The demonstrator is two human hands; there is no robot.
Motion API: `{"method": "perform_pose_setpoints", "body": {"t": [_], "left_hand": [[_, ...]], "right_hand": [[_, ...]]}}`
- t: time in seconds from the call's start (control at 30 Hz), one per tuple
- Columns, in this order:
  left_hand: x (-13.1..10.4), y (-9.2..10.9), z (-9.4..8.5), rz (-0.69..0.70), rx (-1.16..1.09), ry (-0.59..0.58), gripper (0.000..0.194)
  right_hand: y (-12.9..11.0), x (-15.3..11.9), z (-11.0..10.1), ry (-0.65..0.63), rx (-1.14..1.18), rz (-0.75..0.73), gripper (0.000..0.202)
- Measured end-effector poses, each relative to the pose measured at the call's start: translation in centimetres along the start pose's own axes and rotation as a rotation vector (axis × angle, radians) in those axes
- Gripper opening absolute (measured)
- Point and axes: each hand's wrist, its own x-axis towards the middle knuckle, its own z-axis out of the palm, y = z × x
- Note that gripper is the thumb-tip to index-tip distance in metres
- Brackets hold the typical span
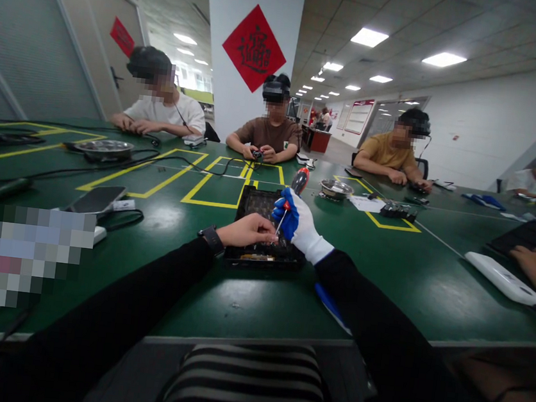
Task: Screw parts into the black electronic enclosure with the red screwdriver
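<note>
My right hand (297,224), in a white glove with blue coating, grips a screwdriver (301,179) with a red and black handle. The tool tilts, its thin metal shaft pointing down to the fingertips of my left hand. Bare, with a dark watch (214,240) at the wrist, my left hand (251,230) has thumb and fingers pinched together by the screwdriver's tip. What they pinch is too small to make out. Beneath both hands lies an open black tray-like housing (247,202) with small parts inside; an orange-brown strip (256,258) shows near its front edge.
Metal bowls (336,188) stand on the green table (178,307), marked with yellow tape. Black parts (398,211) and a white sheet (365,204) lie right of centre. A phone-like slab (98,198), cables and a white device (504,277) lie at the sides. Several people sit around.
</note>
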Motion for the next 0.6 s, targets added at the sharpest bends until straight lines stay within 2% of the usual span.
{"method": "perform_pose_setpoints", "body": {"t": [0.1,0.27,0.47,0.6], "left_hand": [[-0.01,-0.11,-0.03,0.002,0.004,0.012,0.035],[0.01,-0.31,0.05,-0.018,-0.016,0.018,0.037],[0.14,-0.59,0.16,-0.040,-0.037,0.047,0.037],[0.13,-0.81,0.16,-0.047,-0.025,0.050,0.038]], "right_hand": [[-0.26,-0.11,-0.18,-0.101,0.070,0.021,0.029],[-0.27,0.03,-0.71,-0.116,0.090,0.020,0.028],[-0.13,0.25,-0.69,-0.087,0.038,0.005,0.019],[-0.15,0.12,-0.45,0.016,0.013,-0.015,0.015]]}}
